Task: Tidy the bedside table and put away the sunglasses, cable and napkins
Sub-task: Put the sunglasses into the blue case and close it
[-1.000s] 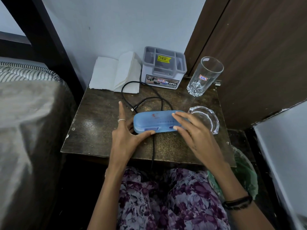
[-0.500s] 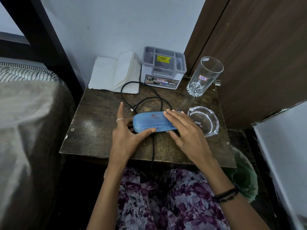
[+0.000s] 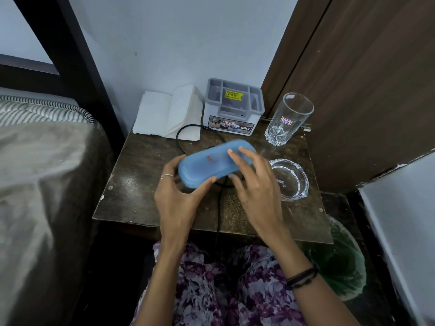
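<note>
The table (image 3: pixel 136 184) lies free at left; ashtray (image 3: pixel 292 182) and glass (image 3: pixel 288 118) crowd the right; organizer (image 3: pixel 233 109) blocks the back.

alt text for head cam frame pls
Two hands hold a blue oblong plastic case tilted over a dark wooden bedside table: left hand at its near end, right hand pinching the far half. Around it: white folded napkins, black cable, grey plastic organiser, clear tall glass, clear glass ashtray.

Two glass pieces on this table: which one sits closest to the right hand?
The low round ashtray, just beside the right hand; the tall stickered tumbler stands farther back.
</note>
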